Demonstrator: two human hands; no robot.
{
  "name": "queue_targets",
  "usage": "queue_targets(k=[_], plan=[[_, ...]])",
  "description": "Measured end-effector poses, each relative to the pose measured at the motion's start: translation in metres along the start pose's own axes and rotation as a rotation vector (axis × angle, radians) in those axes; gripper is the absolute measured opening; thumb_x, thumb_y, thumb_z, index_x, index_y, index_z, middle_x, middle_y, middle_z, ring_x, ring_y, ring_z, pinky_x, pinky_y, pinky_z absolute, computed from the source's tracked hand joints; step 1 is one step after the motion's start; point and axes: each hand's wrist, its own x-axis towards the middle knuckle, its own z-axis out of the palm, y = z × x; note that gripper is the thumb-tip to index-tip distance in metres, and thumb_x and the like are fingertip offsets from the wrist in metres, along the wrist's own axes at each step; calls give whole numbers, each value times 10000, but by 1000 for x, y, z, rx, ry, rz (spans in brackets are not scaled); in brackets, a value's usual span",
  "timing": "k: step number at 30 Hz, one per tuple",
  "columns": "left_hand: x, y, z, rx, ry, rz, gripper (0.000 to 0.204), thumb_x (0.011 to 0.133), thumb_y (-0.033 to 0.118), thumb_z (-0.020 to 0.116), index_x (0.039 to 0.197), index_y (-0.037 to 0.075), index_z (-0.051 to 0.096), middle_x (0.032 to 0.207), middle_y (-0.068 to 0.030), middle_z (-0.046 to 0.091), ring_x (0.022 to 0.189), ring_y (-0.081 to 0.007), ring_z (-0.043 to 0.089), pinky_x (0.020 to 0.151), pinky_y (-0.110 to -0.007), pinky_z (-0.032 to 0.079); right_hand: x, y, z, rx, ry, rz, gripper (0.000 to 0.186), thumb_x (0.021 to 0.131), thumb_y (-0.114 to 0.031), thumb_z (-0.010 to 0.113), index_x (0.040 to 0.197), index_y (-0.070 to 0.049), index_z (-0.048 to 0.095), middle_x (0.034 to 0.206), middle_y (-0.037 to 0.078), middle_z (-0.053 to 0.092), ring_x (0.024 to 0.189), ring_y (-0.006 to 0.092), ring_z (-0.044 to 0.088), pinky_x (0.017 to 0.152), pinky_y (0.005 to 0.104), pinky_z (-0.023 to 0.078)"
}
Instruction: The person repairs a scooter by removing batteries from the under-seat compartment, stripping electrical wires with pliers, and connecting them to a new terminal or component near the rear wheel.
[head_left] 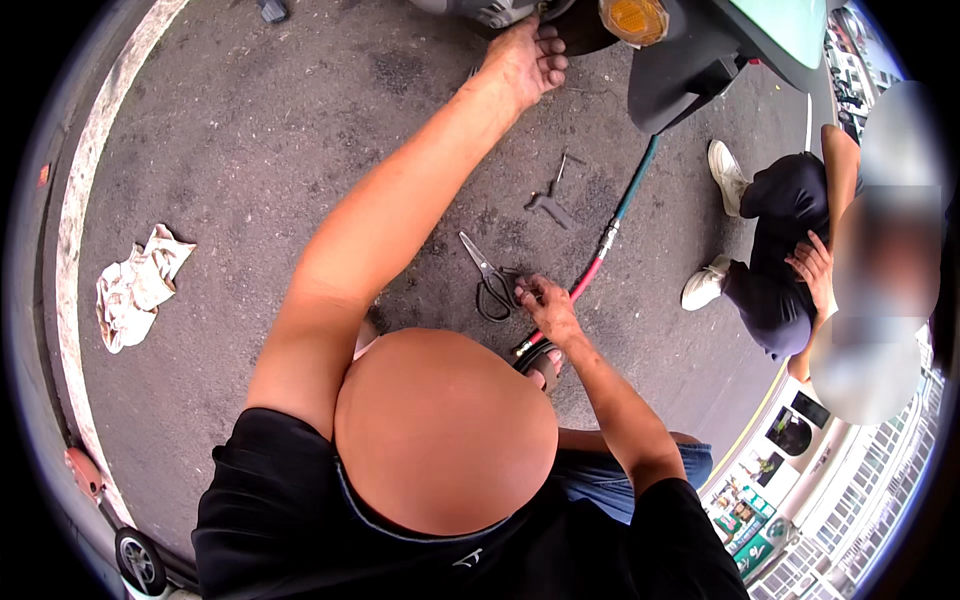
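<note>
Reaching: left grip (520, 72) at vehicle (690, 72), right grip (549, 312) near scissors (486, 268) (both holds unclear), lettered green sign (752, 556).

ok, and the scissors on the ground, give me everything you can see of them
The scissors lie on the dark, rough asphalt, just left of the person's right hand. Their grey, metallic-looking blades taper to a point aimed up and left in the picture; the dark loop handles sit at the lower end, toward the person. One loop shows clearly, while the other lies close to the fingertips. Whether the fingers touch it can't be told, nor exactly what the handles are made of.
</note>
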Motion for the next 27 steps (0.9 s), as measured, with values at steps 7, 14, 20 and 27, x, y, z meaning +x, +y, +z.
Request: queue_targets(k=[7, 14, 20, 27], plan=[[40, 18, -31, 7, -79, 20, 255, 972, 304, 404, 824, 133, 523, 650, 1, 526, 536, -135, 456, 464, -259, 349, -43, 38, 24, -844, -425, -581, 307, 818, -243, 574, 1096, -116, 603, 1097, 98, 538, 1080, 265, 485, 910, 376, 420], [18, 12, -15, 72, -8, 0, 175, 943, 301, 481, 871, 152, 539, 688, -1, 549, 570, -143, 487, 485, -272, 381, -50, 40, 34, -776, -336, -569, 232, 815, -235, 551, 994, -110, 629, 1029, 73, 521, 1029, 256, 489, 888, 386, 405], [25, 13, -29, 0, -75, -18, 251, 953, 319, 463, 902, 81, 524, 717, -41, 555, 602, -171, 495, 523, -287, 403, -44, 68, 12, -848, -290, -626, 247, 757, -253, 621, 967, -123, 621, 1005, 66, 519, 1004, 243, 501, 861, 378, 412], [12, 16, -20, 26, -47, -1, 290, 959, 361, 460, 953, 78, 522, 710, -42, 550, 599, -181, 525, 523, -324, 427, -26, 48, 2, -746, -355, -668, 258, 849, -286, 573, 1024, -98, 554, 955, 133, 562, 926, 331, 571, 776, 414, 490]])
